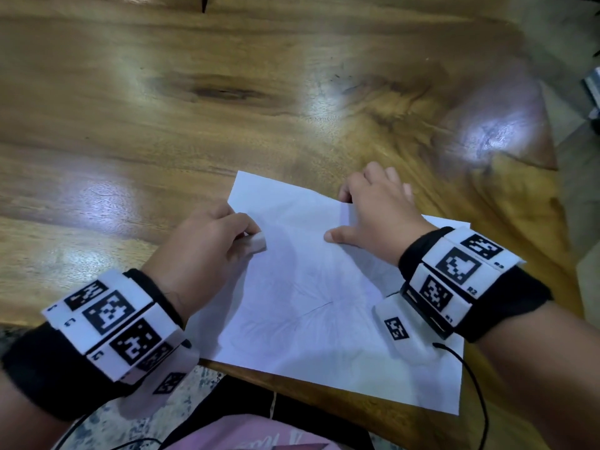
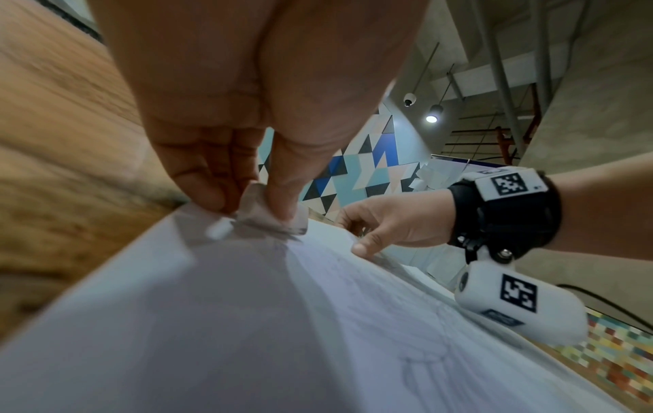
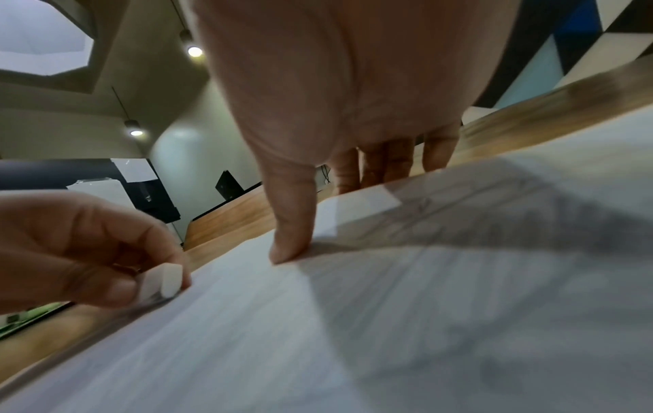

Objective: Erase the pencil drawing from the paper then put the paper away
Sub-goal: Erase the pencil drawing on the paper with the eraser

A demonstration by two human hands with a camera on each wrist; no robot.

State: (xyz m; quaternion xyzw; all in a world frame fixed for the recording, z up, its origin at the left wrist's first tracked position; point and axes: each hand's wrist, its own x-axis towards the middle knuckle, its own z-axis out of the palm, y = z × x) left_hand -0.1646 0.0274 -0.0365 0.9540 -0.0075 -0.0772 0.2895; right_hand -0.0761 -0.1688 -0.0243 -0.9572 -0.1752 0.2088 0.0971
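I see the wooden table [image 1: 227,92], white paper [image 1: 308,319] w/ faint pencil drawing at its near edge, my R hand [image 1: 380,212] fingers spread flat pressing paper's far side, L hand [image 1: 201,248] pinching white eraser [image 1: 258,242] on paper's left edge

Dim indoor light, ceiling-lamp glare on the glossy table [image 1: 227,92], motion blur, stretched wide-angle edges.

White paper [image 1: 324,319] bears faint grey pencil lines; the eraser [image 1: 258,243] is white (greyed along one edge); the table [image 1: 227,92] is golden-brown wood grain; wristbands [image 1: 519,287] black.
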